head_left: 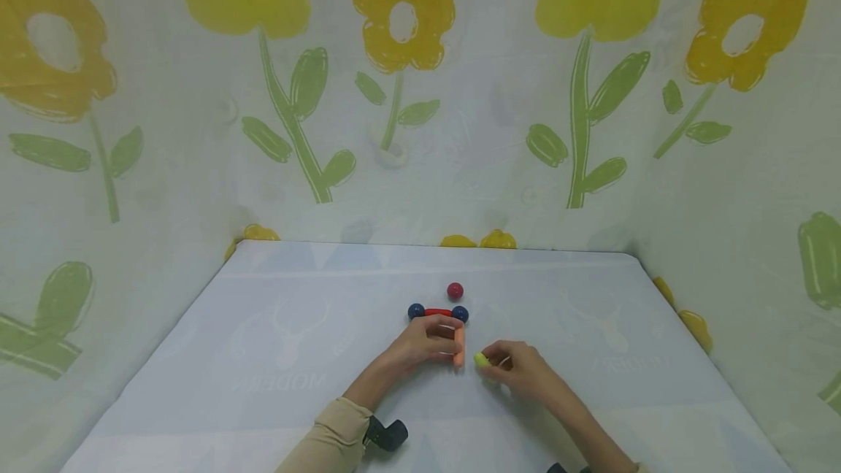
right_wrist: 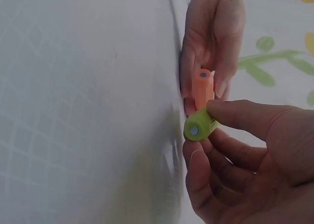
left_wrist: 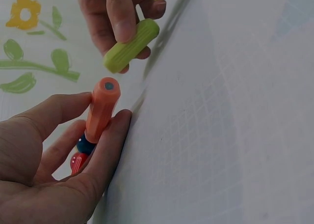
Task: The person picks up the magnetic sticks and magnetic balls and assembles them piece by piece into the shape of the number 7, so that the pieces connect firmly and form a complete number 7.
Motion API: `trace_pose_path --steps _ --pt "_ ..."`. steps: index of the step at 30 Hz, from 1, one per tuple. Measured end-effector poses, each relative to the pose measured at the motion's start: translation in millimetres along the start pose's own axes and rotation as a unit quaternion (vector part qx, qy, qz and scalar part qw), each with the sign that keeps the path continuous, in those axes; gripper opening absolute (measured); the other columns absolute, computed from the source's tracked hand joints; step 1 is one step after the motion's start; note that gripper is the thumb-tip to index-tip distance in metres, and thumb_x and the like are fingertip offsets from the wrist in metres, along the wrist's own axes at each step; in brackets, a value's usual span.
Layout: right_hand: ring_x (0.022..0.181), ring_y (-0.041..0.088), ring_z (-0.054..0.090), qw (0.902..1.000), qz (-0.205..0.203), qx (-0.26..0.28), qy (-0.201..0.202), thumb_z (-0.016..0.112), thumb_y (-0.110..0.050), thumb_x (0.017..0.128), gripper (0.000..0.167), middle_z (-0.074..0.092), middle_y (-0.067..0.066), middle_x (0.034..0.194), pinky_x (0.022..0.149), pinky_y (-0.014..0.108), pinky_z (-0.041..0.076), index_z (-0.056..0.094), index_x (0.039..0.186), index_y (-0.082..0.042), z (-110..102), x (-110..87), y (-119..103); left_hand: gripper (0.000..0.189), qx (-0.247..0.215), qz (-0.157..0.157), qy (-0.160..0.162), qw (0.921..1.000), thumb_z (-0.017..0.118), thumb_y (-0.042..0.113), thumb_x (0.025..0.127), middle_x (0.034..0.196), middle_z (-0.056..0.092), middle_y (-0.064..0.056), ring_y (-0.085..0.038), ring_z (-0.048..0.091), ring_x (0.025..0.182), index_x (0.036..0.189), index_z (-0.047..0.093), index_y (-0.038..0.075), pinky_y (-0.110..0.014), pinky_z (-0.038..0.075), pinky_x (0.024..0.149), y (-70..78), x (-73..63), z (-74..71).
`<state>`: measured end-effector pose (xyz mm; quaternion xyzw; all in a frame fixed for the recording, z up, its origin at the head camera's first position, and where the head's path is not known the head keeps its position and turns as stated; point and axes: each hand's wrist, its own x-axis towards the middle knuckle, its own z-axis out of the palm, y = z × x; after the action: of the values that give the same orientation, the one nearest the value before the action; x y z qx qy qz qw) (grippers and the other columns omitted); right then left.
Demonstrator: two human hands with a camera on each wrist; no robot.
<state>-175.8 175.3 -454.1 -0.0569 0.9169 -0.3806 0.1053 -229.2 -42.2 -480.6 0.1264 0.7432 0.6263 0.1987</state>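
Observation:
My left hand (head_left: 420, 340) pinches an orange magnetic rod (head_left: 459, 350) between thumb and fingers; a grey metal disc shows in its near end in the left wrist view. The rod's far end meets the right one of two dark blue balls (head_left: 461, 314). A red rod (head_left: 437, 312) links that ball to the other blue ball (head_left: 416, 311). To the right, my right hand (head_left: 523, 371) pinches a yellow-green magnetic rod (left_wrist: 132, 46) by thumb and fingertips, tilted, a short way from the orange rod's near end. Its metal end disc (right_wrist: 195, 130) shows in the right wrist view.
A loose red ball (head_left: 455, 291) lies on the table just beyond the blue balls. The pale patterned tabletop (head_left: 263, 356) extends to both sides, and a flower-printed cloth (head_left: 473, 130) stands around its back and sides.

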Motion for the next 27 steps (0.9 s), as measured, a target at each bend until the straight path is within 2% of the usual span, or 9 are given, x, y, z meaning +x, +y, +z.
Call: trace_pose_path --steps 4,15,27 --pt "0.075 0.013 0.059 0.9997 -0.014 0.013 -0.017 0.075 -0.018 0.085 0.024 0.068 0.001 0.087 0.058 0.026 0.053 0.071 0.106 -0.006 1.1 -2.0 1.3 0.041 -0.001 0.000 0.001 1.0000 0.077 0.017 0.084 0.118 0.067 -0.009 -0.016 0.065 0.096 0.123 0.066 0.012 -0.032 0.059 0.084 0.2 -0.3 0.3" --pt "0.072 0.013 0.058 0.9986 0.007 0.028 -0.044 0.075 -0.024 0.086 0.030 0.070 0.001 0.088 0.058 0.029 0.054 0.070 0.109 -0.007 5.5 -6.5 -1.0 0.042 0.004 0.006 0.001 1.0000 0.077 0.017 0.085 0.120 0.067 -0.010 -0.016 0.065 0.096 0.124 0.065 0.012 -0.032 0.059 0.084 1.0 -0.7 0.2" --pt "0.070 0.013 0.060 0.9958 -0.003 0.044 -0.080 0.073 -0.025 0.087 0.032 0.072 0.001 0.087 0.058 0.029 0.052 0.071 0.111 -0.005 10.1 -8.9 -3.5 0.040 0.004 -0.005 0.002 1.0000 0.077 0.017 0.084 0.118 0.068 -0.010 -0.017 0.067 0.095 0.122 0.066 0.013 -0.031 0.059 0.084 0.5 -0.1 0.2"
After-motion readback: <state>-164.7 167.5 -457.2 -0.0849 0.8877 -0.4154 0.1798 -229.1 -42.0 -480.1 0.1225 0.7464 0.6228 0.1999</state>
